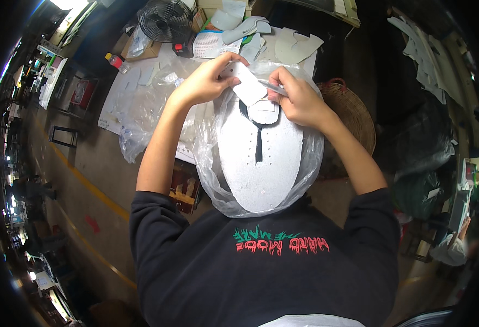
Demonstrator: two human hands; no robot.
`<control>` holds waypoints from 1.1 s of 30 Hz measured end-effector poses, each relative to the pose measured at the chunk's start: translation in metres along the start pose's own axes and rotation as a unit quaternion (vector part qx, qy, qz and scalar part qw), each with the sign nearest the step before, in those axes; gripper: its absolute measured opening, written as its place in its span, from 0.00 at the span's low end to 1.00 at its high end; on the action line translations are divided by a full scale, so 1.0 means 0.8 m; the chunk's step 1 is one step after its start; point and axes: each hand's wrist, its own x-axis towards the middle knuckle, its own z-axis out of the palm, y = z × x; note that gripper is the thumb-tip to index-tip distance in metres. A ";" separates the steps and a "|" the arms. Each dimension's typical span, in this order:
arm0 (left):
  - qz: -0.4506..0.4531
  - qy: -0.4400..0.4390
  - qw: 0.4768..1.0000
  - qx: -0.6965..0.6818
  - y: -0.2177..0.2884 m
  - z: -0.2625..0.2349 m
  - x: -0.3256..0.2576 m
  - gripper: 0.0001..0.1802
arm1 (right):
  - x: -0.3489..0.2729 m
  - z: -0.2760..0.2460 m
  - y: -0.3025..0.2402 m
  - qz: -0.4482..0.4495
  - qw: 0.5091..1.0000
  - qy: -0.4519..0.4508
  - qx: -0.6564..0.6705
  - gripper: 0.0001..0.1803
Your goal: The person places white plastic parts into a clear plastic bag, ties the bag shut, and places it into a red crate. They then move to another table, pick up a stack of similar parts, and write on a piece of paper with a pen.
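Observation:
My left hand [213,79] pinches a white card [247,86] with a small hole at one end, tilted above the work. A slim, pale pen [273,88] is gripped in my right hand [300,101], its tip close to the card's right edge. Below both hands lies a white shoe upper [261,182], rounded at the near end, with a dark slit and rows of small holes on each side. A clear plastic bag [209,182] surrounds it. Whatever lies directly under the card is partly hidden.
A white table [108,111] reaches back, carrying crumpled clear plastic [163,82], cut grey-white pieces [294,46] and a printed sheet [215,46]. At the back left are a black fan [166,20] and a bottle [117,62]. A wicker basket [354,117] stands at the right.

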 end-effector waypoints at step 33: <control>0.030 0.267 0.963 0.003 0.002 0.001 -0.015 0.22 | 0.001 0.004 -0.058 -0.054 0.977 -0.004 -0.206 0.09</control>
